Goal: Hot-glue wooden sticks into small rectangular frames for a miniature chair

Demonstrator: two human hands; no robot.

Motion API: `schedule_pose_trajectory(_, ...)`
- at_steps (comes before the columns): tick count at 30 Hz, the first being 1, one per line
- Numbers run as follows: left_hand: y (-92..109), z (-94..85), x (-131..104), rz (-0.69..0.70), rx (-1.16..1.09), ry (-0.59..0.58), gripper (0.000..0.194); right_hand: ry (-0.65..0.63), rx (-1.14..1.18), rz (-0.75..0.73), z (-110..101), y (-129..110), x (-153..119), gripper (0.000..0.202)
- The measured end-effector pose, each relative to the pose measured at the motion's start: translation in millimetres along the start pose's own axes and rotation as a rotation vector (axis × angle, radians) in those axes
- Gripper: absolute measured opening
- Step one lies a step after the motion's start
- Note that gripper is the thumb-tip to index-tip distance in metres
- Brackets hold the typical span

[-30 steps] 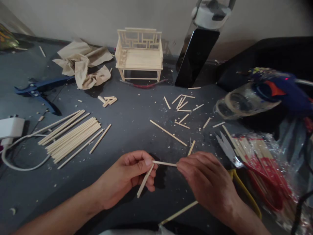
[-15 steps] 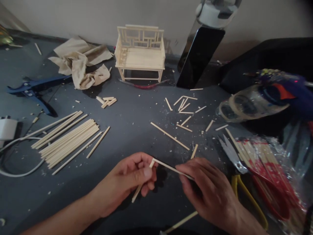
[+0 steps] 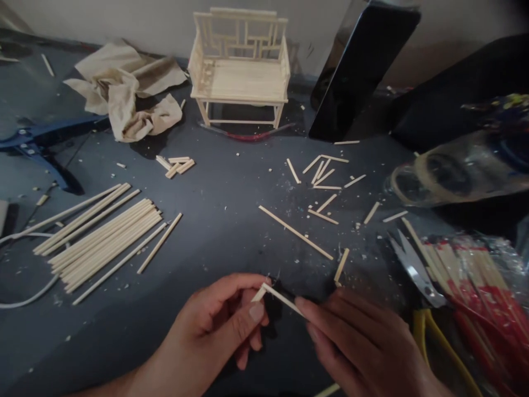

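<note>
Left hand (image 3: 219, 325): thumb and fingers pinching the left stick (image 3: 259, 293), only its upper end showing above my thumb. Right hand (image 3: 363, 336): thumb and forefinger side pinching the right stick (image 3: 285, 300) partway along, other fingers bunched alongside. Both sticks are up in front of me over the near part of the worktop (image 3: 219, 237), their ends meeting at a corner, right stick sloping down toward my right hand. Touching, or a hair apart? Looks like touching; can't tell if anything bonds them.

To do this well, I'd say: left pinch firm and close to the corner so that end can't roll; right pinch light, just steering. Line up the end faces first, then press gently along the stick, not sideways, or the corner will likely slip. Check the angle from above before letting go of either. Thin wood, so too much squeeze or bending could snap it. Fingertips best clear of the meeting point, so the joint shows. Resting my wrists would probably cut the wobble.

Mind the short piece (image 3: 341, 264) just beyond my right hand, and the scissors (image 3: 417, 270) off to its right; a wide elbow swing might knock both.
</note>
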State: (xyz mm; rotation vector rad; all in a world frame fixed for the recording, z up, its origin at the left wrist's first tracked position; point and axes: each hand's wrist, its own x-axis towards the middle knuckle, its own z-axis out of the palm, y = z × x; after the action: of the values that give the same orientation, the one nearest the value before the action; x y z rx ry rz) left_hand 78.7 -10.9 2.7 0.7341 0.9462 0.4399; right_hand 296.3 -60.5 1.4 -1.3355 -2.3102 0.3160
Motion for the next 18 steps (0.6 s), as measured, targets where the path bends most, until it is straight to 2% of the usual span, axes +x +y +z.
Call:
schedule_pose_trajectory(5,-3.9,-0.1,-2.0,0.023,0.133,0.060,0.029,-0.031,-0.045,-0.069,4.5,-1.2,-5.9,0.032)
schedule_pose_trajectory(10,-4.1,-1.4,-2.6,0.127,0.261,0.118,0.027,-0.054,-0.061,-0.057,5.2,-3.3,-9.2,0.032)
schedule_pose_trajectory(18,-5.4,-0.9,-4.8,0.159,0.272,0.137,0.026,-0.135,-0.046,-0.128,3.5,-7.6,-4.2,0.032)
